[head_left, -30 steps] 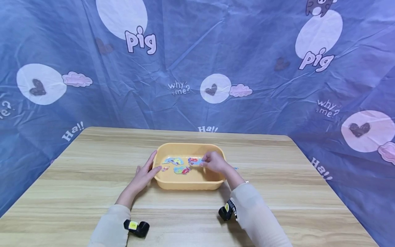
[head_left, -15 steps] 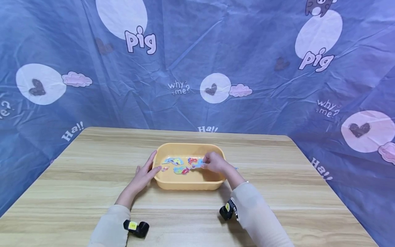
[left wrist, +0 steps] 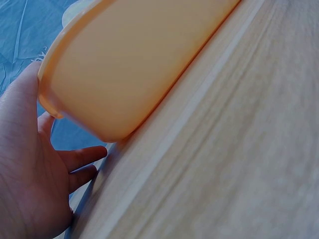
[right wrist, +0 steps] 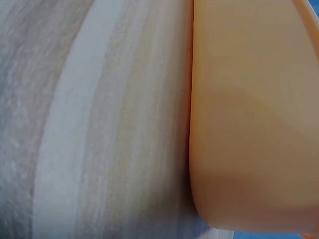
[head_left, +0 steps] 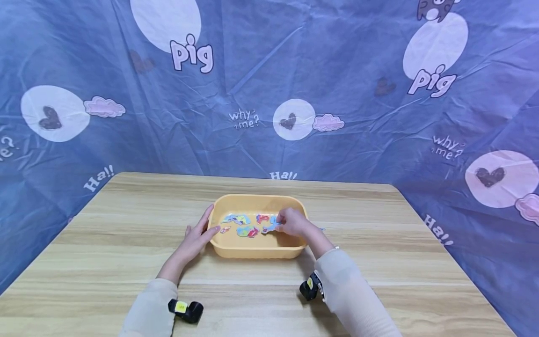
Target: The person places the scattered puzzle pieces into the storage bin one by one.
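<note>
A pale orange plastic basin stands on the table with several flat, colourful puzzle pieces on its floor. My left hand grips the basin's left end, thumb over the rim and fingers spread along the outside; the left wrist view shows this hand against the wall. Inside the basin, toward its right, my right hand pinches a light blue puzzle piece between thumb and fingers, partly covering it. The right wrist view has only the basin's outer wall and table; the right hand is out of sight there.
A wooden table extends around the basin. A bit of something blue shows just right of the basin, mostly behind the right wrist. A blue printed cloth hangs behind the table. Black cameras sit on both wrists.
The light blue puzzle piece in my right hand has turned and shifted a little toward the front, coming apart from the red piece beside it. My left hand has stayed on the basin.
</note>
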A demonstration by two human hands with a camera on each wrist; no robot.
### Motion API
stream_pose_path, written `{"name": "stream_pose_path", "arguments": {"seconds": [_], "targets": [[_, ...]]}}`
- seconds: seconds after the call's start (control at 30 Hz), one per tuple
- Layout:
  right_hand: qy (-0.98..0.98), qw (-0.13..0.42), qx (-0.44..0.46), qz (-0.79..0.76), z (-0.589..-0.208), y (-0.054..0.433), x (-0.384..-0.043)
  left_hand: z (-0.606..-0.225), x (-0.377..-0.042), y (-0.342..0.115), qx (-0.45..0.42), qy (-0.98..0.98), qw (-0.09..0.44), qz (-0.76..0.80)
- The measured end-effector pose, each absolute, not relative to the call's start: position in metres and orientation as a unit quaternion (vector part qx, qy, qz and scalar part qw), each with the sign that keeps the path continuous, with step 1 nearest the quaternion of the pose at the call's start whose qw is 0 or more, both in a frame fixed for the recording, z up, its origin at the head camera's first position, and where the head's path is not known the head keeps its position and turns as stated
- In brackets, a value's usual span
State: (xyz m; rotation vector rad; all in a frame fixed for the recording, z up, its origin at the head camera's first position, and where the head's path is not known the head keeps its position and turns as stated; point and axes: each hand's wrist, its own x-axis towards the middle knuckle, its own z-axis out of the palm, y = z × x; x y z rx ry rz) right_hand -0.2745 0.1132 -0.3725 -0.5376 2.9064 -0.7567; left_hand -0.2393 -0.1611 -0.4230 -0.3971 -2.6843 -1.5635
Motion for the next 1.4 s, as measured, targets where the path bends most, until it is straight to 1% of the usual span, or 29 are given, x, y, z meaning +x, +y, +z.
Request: {"name": "stream_pose_path", "arguments": {"seconds": [0.4,0.63,0.9,1.2,1.4], "targets": [[0.953,0.044,-0.177,-0.243,-0.374,0.114,-0.276,-0.423,-0.241,-0.16,-0.123,-0.859,0.005,-0.498],[0.934,0.051,-0.172,-0.309,-0.371,0.117,-0.276,-0.424,-0.242,-0.161,-0.121,-0.86,0.006,-0.496],[0.908,0.031,-0.204,-0.366,-0.358,0.127,-0.273,-0.426,-0.242,-0.162,-0.121,-0.857,0.006,-0.501],[0.909,0.023,-0.172,-0.378,-0.343,0.147,-0.267,-0.424,-0.242,-0.161,-0.121,-0.852,0.0,-0.509],[0.913,-0.005,-0.151,-0.379,-0.339,0.164,-0.261,-0.424,-0.241,-0.161,-0.118,-0.853,0.002,-0.508]]}}
